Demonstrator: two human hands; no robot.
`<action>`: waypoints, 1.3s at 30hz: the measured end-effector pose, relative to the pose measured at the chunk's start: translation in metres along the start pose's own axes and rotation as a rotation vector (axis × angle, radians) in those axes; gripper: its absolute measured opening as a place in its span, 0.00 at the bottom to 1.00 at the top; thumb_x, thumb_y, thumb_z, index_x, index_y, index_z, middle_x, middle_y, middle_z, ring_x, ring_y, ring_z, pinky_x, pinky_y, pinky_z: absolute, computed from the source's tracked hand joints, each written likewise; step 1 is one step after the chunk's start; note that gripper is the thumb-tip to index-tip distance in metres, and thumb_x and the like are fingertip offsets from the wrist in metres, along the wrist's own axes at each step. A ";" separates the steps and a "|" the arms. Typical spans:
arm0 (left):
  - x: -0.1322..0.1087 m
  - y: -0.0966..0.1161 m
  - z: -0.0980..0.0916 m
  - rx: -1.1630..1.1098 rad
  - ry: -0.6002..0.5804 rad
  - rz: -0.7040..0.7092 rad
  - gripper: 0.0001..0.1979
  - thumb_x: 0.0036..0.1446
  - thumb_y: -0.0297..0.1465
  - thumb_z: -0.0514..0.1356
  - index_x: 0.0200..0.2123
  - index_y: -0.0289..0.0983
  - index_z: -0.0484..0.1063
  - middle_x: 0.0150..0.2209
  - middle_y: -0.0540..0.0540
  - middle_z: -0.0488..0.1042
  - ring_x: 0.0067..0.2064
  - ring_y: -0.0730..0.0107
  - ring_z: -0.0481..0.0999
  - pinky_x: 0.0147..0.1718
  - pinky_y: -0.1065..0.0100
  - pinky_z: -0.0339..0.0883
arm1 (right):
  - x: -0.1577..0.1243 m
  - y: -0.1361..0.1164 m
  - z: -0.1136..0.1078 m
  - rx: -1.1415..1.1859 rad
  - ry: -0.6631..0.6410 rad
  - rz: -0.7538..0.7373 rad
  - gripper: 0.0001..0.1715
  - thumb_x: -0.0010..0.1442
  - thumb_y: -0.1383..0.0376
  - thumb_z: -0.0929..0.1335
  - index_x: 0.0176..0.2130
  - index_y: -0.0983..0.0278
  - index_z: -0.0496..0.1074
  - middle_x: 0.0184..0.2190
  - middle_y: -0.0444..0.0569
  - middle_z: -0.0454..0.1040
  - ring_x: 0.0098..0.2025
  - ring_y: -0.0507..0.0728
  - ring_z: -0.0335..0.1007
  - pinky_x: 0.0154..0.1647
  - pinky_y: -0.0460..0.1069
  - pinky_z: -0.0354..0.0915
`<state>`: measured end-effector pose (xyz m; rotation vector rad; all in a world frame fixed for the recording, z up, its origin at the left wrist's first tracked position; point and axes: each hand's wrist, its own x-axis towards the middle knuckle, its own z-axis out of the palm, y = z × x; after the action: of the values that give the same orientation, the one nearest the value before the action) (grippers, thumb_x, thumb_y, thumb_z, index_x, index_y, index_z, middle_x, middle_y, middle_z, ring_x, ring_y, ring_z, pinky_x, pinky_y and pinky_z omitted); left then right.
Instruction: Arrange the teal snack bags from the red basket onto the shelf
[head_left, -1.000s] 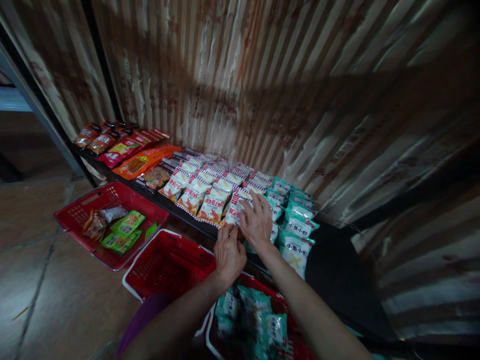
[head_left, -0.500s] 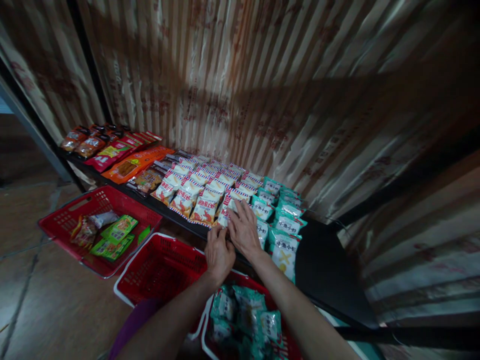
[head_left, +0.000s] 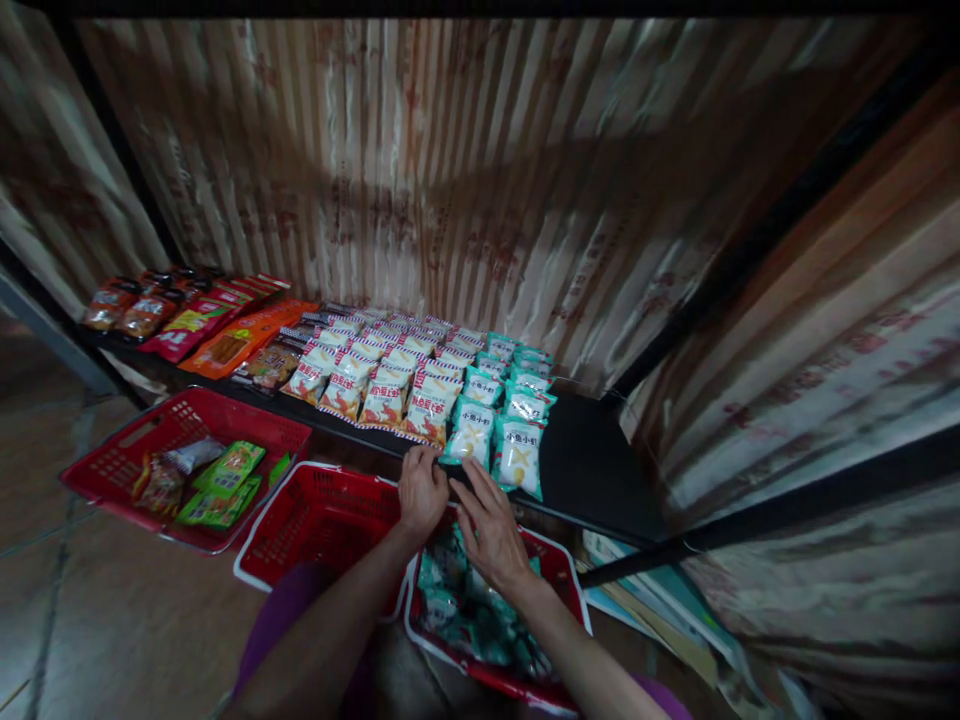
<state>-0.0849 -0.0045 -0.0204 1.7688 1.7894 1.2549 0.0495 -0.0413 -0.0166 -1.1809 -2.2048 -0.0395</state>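
Observation:
My left hand point(head_left: 422, 492) is at the shelf's front edge, just below the white snack bags point(head_left: 431, 402) with red print. Its fingers are curled together, and whatever may be inside them is hidden. Beside it, my right hand point(head_left: 491, 528) stretches its fingers toward the lower end of a teal-and-white snack bag point(head_left: 472, 432), the fingertips at or close to its bottom edge. That bag leans in a column to the right of the white ones. Another teal-and-white bag point(head_left: 520, 455) fronts the rightmost column. Under my right forearm, a red basket point(head_left: 566, 570) holds several teal bags.
The black shelf point(head_left: 592, 465) also carries orange packets point(head_left: 240, 342) and brown-orange bags point(head_left: 146, 312) leftward. Below are a red basket point(head_left: 330, 490) and another red basket point(head_left: 187, 405) with green packets point(head_left: 229, 470). A striped curtain point(head_left: 420, 170) hangs behind; a black bar point(head_left: 787, 490) crosses at right.
My right hand has drawn back and down from the white bags to the front of the teal bags. My left hand stays near the shelf edge. The view has shifted, showing more at right.

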 end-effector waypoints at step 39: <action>-0.034 0.029 0.034 0.208 -0.349 0.148 0.34 0.53 0.27 0.52 0.63 0.28 0.49 0.68 0.36 0.39 0.69 0.54 0.35 0.65 0.53 0.41 | -0.139 0.009 -0.061 0.371 0.208 0.839 0.33 0.56 0.46 0.59 0.51 0.63 0.69 0.54 0.55 0.70 0.58 0.65 0.62 0.60 0.63 0.57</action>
<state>-0.0348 -0.0288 -0.0293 2.1145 1.6594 0.7654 0.1432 -0.1574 -0.0449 -1.6806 -1.3248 0.5393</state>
